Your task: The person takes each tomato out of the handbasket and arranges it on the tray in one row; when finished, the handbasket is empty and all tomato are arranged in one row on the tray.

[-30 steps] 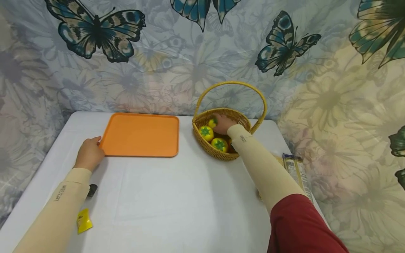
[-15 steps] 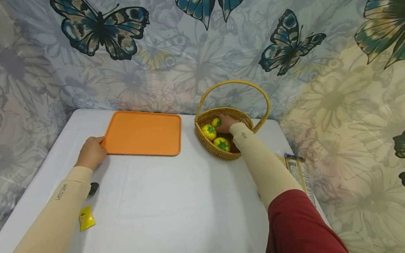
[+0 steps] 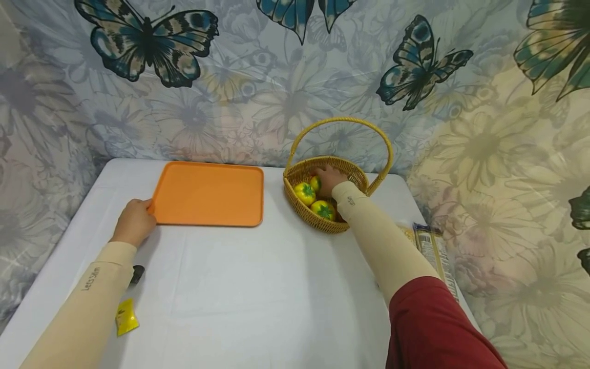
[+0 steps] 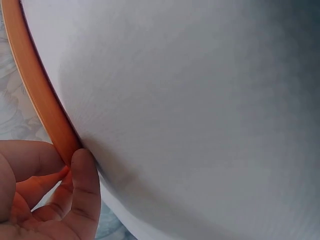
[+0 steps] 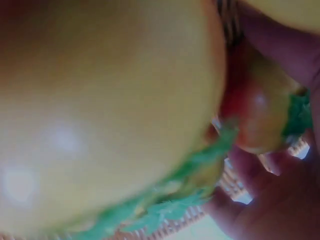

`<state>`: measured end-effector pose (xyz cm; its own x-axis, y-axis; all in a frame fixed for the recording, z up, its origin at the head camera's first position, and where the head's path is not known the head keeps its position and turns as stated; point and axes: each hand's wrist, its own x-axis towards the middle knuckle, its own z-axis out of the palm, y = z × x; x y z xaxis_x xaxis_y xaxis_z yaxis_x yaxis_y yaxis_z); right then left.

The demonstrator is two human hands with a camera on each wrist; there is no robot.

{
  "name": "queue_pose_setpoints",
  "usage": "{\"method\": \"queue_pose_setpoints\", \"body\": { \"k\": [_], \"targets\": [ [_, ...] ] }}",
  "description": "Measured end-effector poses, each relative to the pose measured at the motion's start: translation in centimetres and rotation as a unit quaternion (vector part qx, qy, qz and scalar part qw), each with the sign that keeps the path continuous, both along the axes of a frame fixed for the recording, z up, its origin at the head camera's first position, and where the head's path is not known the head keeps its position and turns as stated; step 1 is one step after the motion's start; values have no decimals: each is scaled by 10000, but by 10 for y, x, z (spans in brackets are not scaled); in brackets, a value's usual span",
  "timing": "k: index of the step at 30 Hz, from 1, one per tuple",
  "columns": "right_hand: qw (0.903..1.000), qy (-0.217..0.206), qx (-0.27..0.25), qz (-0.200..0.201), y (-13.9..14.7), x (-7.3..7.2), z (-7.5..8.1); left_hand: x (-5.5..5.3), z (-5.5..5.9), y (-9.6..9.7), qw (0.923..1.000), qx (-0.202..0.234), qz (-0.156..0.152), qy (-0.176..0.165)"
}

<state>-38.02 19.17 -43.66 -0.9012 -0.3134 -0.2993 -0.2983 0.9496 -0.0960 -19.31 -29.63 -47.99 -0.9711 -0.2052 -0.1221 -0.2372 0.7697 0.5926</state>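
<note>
My left hand (image 3: 133, 223) pinches the near left corner of an orange tray (image 3: 207, 195). In the left wrist view the tray's rim (image 4: 42, 95) sits between the thumb and fingers. Inside a wicker basket (image 3: 338, 227) with a tall handle, my right hand (image 3: 330, 180) reaches over round yellow fruits with green leafy tops. Two of these, a rear fruit (image 3: 304, 193) and a nearer fruit (image 3: 323, 209), lie left of the hand. The blurred right wrist view shows its fingers curled round a red-and-yellow fruit (image 5: 262, 107), with a large yellow fruit (image 5: 100, 110) close to the camera.
A small yellow packet (image 3: 126, 318) and a dark object (image 3: 137, 274) lie beside the left forearm on the white table (image 3: 239, 287). Printed packages (image 3: 435, 256) stand at the right edge, partly behind the right forearm. Butterfly-patterned cloth (image 3: 286, 102) hangs behind.
My right hand has shifted slightly within the basket, and the fruit by its fingers sits a little lower. The left hand has stayed on the tray's corner. The head view has moved slightly.
</note>
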Motion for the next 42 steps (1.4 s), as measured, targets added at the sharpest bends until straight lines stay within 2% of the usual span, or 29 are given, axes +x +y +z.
{"method": "queue_pose_setpoints", "body": {
  "k": [5, 11, 18, 22, 25, 29, 35, 39, 42],
  "targets": [
    [9995, -111, -193, -215, 8, 1, -2, -1, 1, 4, 10000, 30, -44, 34],
    [9979, 74, -546, -338, 17, -2, 1, -1, 2, 5, 9999, -13, -103, 84],
    [9959, 274, -766, -406, 13, 10, 24, 0, 1, 3, 9999, -82, -112, 97],
    [9949, 770, -626, -186, 3, 23, 35, 1, -2, 1, 9998, -107, -135, 131],
    [9919, 1189, -443, 83, -10, 35, 44, 1, -3, 0, 9998, -90, -133, 126],
    [9869, 1484, -357, 523, -39, 58, 65, 3, -4, -3, 9999, -56, -92, 81],
    [9830, 1379, -610, 1049, -91, 88, 91, 4, -3, -7, 9999, 16, -79, 73],
    [9829, 1107, -760, 1262, -126, 92, 88, 3, -3, -6, 9998, 25, -148, 110],
    [9860, 889, -731, 1208, -151, 82, 69, 2, -2, -5, 9997, 73, -159, 157]
  ]
}}
